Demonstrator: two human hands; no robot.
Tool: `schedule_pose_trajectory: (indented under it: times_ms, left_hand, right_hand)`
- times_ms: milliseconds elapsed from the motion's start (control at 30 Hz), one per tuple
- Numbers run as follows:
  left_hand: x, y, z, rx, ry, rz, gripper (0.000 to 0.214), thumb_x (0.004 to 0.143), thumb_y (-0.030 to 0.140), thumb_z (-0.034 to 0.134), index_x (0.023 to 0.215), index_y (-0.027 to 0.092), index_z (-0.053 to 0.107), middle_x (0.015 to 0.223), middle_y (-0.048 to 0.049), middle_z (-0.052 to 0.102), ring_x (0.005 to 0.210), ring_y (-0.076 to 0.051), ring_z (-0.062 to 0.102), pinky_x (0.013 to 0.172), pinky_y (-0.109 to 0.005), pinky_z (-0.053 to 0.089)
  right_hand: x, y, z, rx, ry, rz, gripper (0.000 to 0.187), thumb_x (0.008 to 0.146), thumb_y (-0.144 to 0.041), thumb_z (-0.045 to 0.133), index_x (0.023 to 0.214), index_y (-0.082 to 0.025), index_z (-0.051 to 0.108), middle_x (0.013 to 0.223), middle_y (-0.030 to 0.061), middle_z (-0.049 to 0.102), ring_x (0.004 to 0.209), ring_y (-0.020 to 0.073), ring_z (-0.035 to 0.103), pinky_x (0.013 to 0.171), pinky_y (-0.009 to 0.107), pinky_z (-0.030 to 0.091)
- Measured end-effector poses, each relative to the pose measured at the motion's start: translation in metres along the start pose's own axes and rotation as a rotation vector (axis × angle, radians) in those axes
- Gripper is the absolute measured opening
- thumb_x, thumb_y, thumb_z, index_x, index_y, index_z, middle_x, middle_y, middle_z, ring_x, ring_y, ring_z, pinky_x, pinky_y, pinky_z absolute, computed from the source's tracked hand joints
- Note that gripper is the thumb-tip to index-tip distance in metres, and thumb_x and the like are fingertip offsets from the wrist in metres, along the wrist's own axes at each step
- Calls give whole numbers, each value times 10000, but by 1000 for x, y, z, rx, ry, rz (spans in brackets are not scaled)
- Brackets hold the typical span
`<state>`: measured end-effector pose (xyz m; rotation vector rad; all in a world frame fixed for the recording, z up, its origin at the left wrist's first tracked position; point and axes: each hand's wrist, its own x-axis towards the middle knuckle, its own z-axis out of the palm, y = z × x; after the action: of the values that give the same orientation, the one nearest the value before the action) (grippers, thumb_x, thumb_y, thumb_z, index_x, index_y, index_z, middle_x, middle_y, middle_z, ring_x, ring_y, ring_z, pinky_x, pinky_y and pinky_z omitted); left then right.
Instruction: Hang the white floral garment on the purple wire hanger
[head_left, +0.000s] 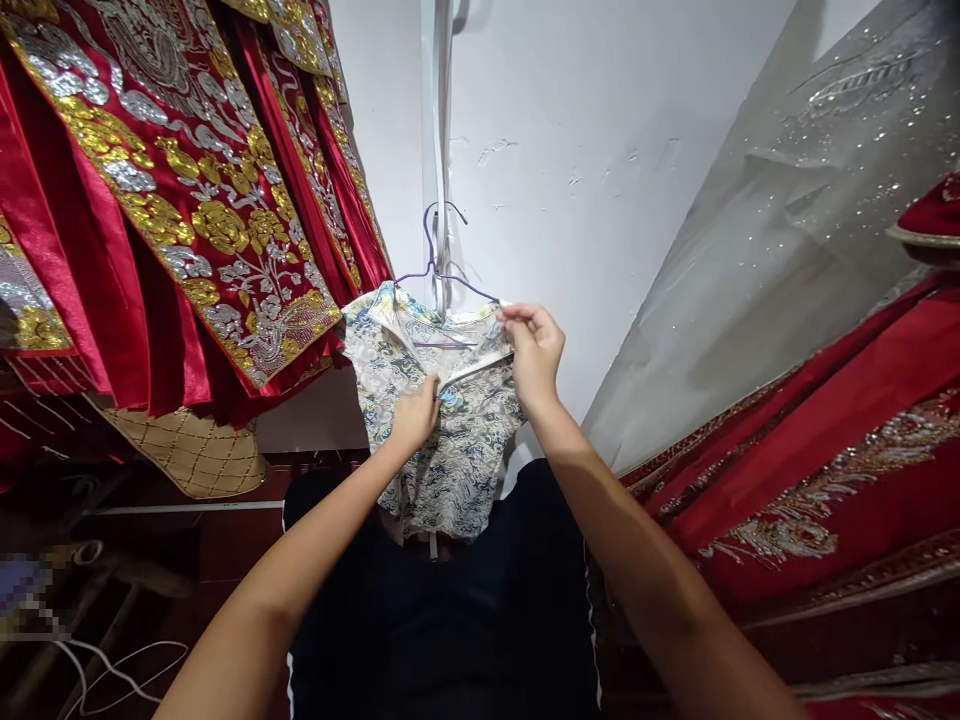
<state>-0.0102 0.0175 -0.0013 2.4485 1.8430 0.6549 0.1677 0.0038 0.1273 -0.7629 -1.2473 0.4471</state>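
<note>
A small patterned blouse [450,470] in white, blue and green hangs in front of me on a thin purple wire hanger [430,250]. My left hand [417,412] is closed on the blouse's front at the low point of the neckline. My right hand [534,350] pinches the fabric at the shoulder on the right, close to the hanger's end. The hanger's bottom bar shows through the open neck. Its hook stands upright beside a pale vertical pole.
Red garments with gold and silver embroidery [225,230] hang at left. A sparkly white sheer gown [735,230] and a red beaded skirt [810,480] fill the right side. White wall [570,130] stands behind; a white cable [112,665] lies at lower left.
</note>
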Motion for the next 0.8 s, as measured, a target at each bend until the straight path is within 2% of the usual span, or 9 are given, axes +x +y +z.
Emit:
schedule_pose_trajectory:
  times_ms: [67, 167, 233, 333, 433, 567, 700, 800]
  left_hand:
    - [-1, -3, 0, -33, 13, -14, 313, 1006, 341, 392, 1284, 206, 448, 1041, -131, 681, 877, -259, 667, 740, -320, 453]
    - [-7, -4, 1, -82, 20, -19, 197, 989, 326, 433, 1125, 221, 530, 1000, -104, 682, 885, -256, 659, 749, -316, 454]
    - [-17, -1, 0, -123, 26, -1, 172, 988, 317, 434, 1081, 223, 545, 982, -88, 681, 883, -243, 654, 748, -307, 459]
    - [-42, 9, -4, -183, 41, 49, 202, 1008, 320, 388, 1070, 220, 551, 983, -81, 675, 914, -221, 644, 781, -299, 473]
    - [-72, 25, -6, -328, 97, 97, 254, 1028, 330, 332, 1080, 225, 557, 1028, -91, 659, 968, -210, 630, 841, -307, 481]
    - [-104, 50, -6, -696, 218, 104, 228, 1010, 354, 396, 1046, 248, 594, 977, -82, 639, 907, -223, 615, 825, -347, 489]
    - [-119, 65, -9, -816, 283, 125, 186, 989, 330, 463, 1041, 253, 624, 922, -69, 602, 863, -216, 584, 793, -356, 481]
    - [-121, 67, -14, -836, 421, 95, 159, 976, 306, 506, 1027, 229, 634, 902, -64, 576, 842, -198, 571, 770, -336, 470]
  right_hand:
    - [-29, 13, -2, 17, -70, 111, 167, 818, -283, 515, 932, -210, 613, 917, 65, 677, 867, 194, 661, 818, 358, 546]
    - [-77, 49, 3, 95, -187, 365, 201, 794, -327, 562, 942, -206, 627, 837, 52, 674, 735, 184, 631, 688, 334, 534]
    - [-109, 74, 5, 120, -164, 544, 233, 752, -348, 617, 936, -204, 628, 846, 58, 682, 722, 187, 626, 646, 326, 522]
    - [-152, 100, -4, 114, -125, 640, 296, 643, -298, 713, 910, -199, 632, 861, 71, 681, 707, 199, 619, 617, 338, 515]
    - [-177, 106, -20, 97, -169, 643, 321, 601, -278, 762, 892, -200, 651, 921, 69, 683, 726, 198, 624, 685, 364, 530]
    - [-181, 90, -31, 49, -332, 523, 267, 676, -283, 737, 913, -211, 639, 900, 48, 671, 790, 204, 629, 732, 351, 527]
    - [-177, 65, -28, 55, -427, 470, 173, 752, -293, 705, 882, -209, 629, 834, 50, 667, 793, 223, 631, 731, 352, 516]
    - [-177, 50, -26, 99, -480, 442, 167, 802, -336, 681, 877, -196, 631, 780, 42, 640, 761, 211, 618, 692, 325, 499]
